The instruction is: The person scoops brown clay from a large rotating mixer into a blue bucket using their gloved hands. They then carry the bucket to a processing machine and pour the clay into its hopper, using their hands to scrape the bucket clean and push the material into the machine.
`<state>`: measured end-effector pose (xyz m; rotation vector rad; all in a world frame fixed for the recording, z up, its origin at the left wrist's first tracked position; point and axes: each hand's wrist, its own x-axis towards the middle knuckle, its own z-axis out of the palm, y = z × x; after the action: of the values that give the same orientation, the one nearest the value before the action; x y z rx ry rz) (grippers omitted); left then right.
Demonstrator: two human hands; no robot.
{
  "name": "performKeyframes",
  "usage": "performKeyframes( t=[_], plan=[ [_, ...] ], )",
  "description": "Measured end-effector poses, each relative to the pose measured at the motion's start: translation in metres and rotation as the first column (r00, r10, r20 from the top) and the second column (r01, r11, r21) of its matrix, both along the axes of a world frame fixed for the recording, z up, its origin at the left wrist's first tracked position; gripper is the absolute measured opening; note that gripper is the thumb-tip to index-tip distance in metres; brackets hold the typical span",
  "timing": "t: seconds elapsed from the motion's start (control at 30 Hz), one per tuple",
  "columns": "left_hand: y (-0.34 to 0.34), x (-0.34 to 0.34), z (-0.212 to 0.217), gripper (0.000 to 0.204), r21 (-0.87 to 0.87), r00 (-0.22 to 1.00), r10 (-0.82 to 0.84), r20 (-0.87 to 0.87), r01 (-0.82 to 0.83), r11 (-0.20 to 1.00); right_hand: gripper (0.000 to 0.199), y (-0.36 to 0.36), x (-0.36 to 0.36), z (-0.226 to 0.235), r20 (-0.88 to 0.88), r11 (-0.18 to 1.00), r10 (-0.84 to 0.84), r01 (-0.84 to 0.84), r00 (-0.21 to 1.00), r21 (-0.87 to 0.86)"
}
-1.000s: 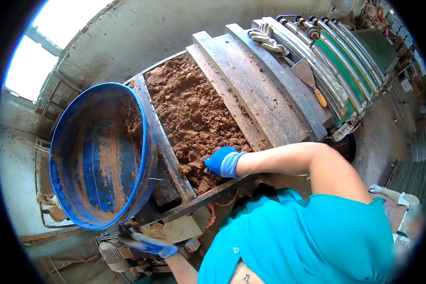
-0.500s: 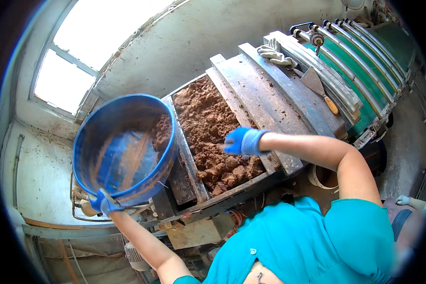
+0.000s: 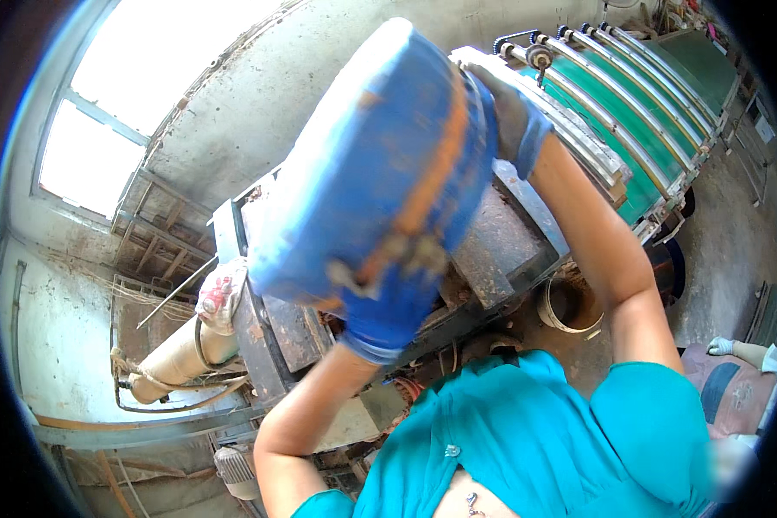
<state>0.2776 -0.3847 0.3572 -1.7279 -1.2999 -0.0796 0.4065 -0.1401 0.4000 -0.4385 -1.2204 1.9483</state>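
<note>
A big blue round tub (image 3: 363, 164), smeared with reddish-brown mud, is raised and tipped over the metal machine trough (image 3: 509, 233). Its outer wall faces me, so its inside cannot be seen. My left hand (image 3: 393, 298), in a blue glove with muddy fingertips, is closed against the tub's near lower side. At the far right edge of the tub, my right hand (image 3: 514, 121), also gloved, grips the rim. The tub blocks nearly all of the brown clay in the trough from view.
Right of the trough runs a green conveyor (image 3: 604, 129) under metal rollers. A round pail (image 3: 570, 306) stands on the floor below it. To the left are a tan cylinder (image 3: 177, 367) and a pale plastic bag (image 3: 223, 295). Another person (image 3: 734, 388) is at the lower right.
The tub has been lifted from the trough's left end, swung right and tipped over. My right hand has left the clay and taken hold of the tub; my left hand has moved right with it.
</note>
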Motion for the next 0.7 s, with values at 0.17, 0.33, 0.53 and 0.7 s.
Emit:
performKeyframes(
  t=[0.17,0.33,0.53,0.7],
  plan=[
    [-0.01,0.018,-0.057,0.055,-0.104,0.961,-0.059,-0.269,0.032,0.994,0.041,-0.025,0.053,-0.083,0.08,0.783,0.075,-0.009,0.994,-0.622],
    [-0.005,-0.01,-0.058,0.047,-0.039,0.935,-0.139,-0.327,0.134,0.99,0.035,-0.007,0.041,-0.223,0.093,0.917,0.009,0.029,0.996,-0.399],
    [-0.047,-0.064,0.028,0.039,0.029,0.998,-0.05,0.024,0.05,0.998,0.047,-0.052,-0.037,-0.011,-0.249,0.941,0.072,-0.148,0.966,-0.305],
    [-0.063,-0.064,0.112,0.052,0.638,0.973,0.229,0.033,-0.197,0.745,0.028,-0.023,-0.156,0.128,-0.062,0.933,0.231,-0.203,0.971,0.297]
  ],
)
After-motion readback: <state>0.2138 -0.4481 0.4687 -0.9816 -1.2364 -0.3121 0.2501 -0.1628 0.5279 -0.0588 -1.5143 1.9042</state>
